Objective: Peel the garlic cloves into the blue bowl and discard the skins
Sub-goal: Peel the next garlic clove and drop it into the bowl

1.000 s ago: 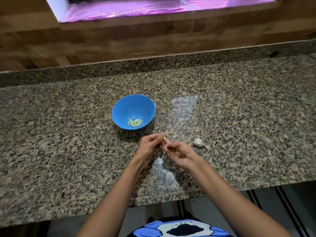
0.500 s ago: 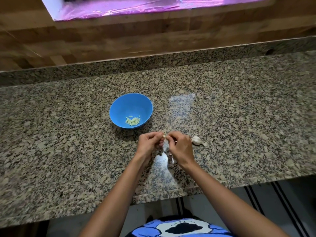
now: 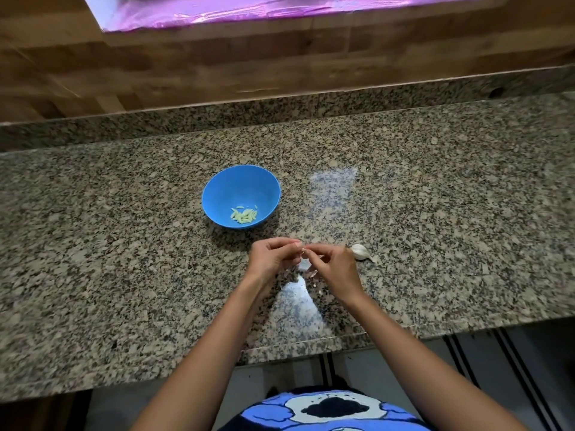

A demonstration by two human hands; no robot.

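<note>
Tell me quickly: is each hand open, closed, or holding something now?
Left hand: closed, pinching the garlic clove between the fingertips.
Right hand: closed, pinching the same garlic clove from the other side.

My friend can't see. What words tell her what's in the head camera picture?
The left hand and right hand pinch a small garlic clove together over a speckled stone counter. A blue bowl holding a few peeled cloves sits beyond them, and an unpeeled piece of garlic lies beside the right hand.
</note>
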